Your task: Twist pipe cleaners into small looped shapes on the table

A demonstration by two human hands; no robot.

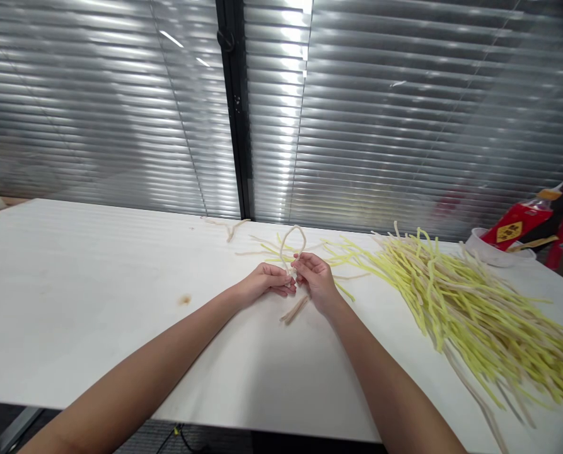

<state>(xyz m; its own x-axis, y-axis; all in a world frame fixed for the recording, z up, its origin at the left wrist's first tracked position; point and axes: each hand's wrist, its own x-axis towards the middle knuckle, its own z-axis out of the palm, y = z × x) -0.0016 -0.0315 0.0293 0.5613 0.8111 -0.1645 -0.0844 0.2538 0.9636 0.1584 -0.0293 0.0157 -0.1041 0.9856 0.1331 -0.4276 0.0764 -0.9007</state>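
A cream pipe cleaner (294,228) is bent into an upright loop above my fingers, its lower ends coming together between both hands. My left hand (270,279) pinches it from the left, fingers closed. From the right, my right hand (313,275) pinches it with thumb and forefinger, close to the left fingertips. Just below the hands, a short bundle of tan pipe cleaners (294,311) lies on the white table (120,302). Behind the hands a few loose yellow and cream strands are scattered; my fingers hide where the held ends cross.
A big pile of yellow and cream pipe cleaners (480,309) spreads over the table's right side. At the back right, a clear plastic tub (493,252) holds a red-labelled bottle (517,221). Glass with blinds (380,126) rises behind the table. A brown stain (184,299) marks the left surface.
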